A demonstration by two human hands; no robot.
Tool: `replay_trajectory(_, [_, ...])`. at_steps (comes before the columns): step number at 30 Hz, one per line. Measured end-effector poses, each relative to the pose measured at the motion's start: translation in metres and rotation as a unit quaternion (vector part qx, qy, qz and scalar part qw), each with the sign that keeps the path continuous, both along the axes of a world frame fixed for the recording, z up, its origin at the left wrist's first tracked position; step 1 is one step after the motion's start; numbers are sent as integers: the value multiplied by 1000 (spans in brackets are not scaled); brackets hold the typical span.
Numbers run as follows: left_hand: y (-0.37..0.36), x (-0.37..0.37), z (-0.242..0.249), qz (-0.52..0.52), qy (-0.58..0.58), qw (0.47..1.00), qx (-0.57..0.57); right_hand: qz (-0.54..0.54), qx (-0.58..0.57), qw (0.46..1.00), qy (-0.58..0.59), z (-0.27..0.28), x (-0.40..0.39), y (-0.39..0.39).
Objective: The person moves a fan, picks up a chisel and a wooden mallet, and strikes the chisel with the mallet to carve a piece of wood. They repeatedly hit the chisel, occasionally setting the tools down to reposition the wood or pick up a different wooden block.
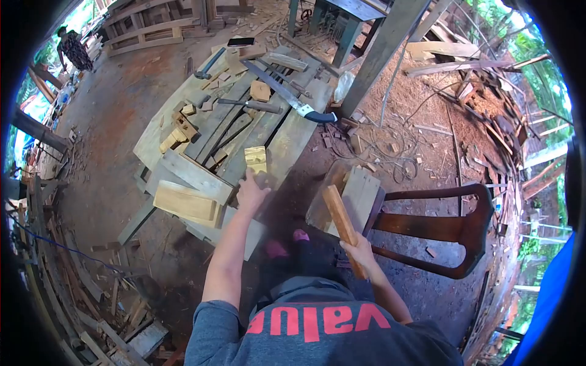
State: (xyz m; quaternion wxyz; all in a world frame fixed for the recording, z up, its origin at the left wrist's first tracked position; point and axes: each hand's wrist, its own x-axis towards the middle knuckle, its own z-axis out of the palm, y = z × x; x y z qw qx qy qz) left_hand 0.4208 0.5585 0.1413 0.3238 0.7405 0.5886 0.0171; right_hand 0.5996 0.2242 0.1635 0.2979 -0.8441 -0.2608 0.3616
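Note:
My right hand (359, 255) is wrapped round the lower part of a long, narrow brown wooden piece (340, 215), which slants up beside the chair seat. Over the near end of the plank workbench (293, 131), my left hand (251, 194) reaches out with its fingers apart. Its fingertips are right at the lower edge of a small yellowish wood block (256, 157). Left of that hand, a pale wide board (186, 202) lies at the bench corner. A handsaw (284, 91) with a dark handle rests along the bench's right side.
A hammer (209, 64), a chisel-like tool (251, 105), a phone (240, 42) and a wooden hand plane (184, 125) lie on the bench. A wooden chair (421, 226) stands at right. Cables (397, 161) and scraps cover the floor behind a post (384, 58). Another person (74, 49) is far left.

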Motion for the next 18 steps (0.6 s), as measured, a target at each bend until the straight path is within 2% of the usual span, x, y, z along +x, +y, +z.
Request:
replay_trajectory(3, [-2,19,-27,-27,13,999,20,-49,10,997,55,11,-4,-8])
replay_trajectory(4, [-7,26,-36,-7,-6,999,46,-57,-9,995,82,16,-2,-10])
replay_trajectory(9, [-6,46,-22,2,27,1000,12,-46,-6,994,94,-17,26,-31])
replay_trajectory(11, [-8,51,-26,42,-13,998,46,-35,-9,995,93,-26,46,-29])
replay_trajectory(13, [-3,57,-28,80,-16,995,61,-20,-12,996,90,-14,62,-14])
replay_trajectory(18, [26,76,-34,194,-32,977,83,58,-11,997,48,-30,107,11])
